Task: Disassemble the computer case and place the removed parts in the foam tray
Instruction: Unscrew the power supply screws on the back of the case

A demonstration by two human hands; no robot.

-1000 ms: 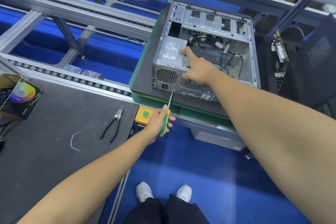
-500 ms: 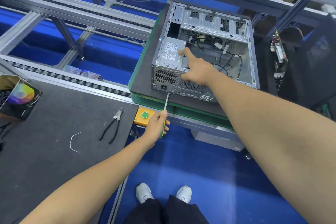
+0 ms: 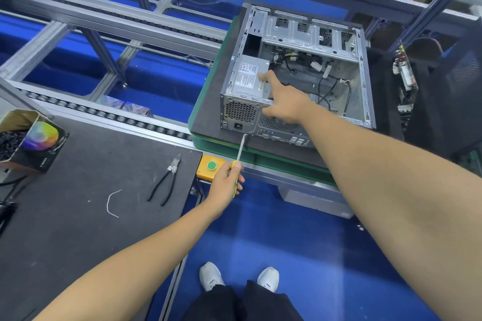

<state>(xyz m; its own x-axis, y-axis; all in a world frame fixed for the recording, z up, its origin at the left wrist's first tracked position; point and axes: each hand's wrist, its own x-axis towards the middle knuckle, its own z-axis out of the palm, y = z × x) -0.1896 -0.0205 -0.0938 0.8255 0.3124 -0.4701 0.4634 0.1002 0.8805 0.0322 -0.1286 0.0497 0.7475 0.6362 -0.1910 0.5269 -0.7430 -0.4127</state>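
While the open computer case [image 3: 300, 73] lies on its side on a dark mat over a green pallet [image 3: 208, 112], its rear panel faces the person and loose cables [image 3: 326, 83] sprawl across its floor. At the case's near left corner sits the grey power supply [image 3: 247, 81], label up. On it rests the right hand [image 3: 284, 104], index finger stretched forward, the other fingers curled at the supply's rear edge. Below, the left hand [image 3: 227, 180] grips a yellow-green screwdriver [image 3: 240, 154], whose tip meets the case's rear bottom edge beneath the power socket. Beside that hand sits a yellow button box [image 3: 210, 167]. Black pliers [image 3: 164, 182] lie on the workbench mat to the left.
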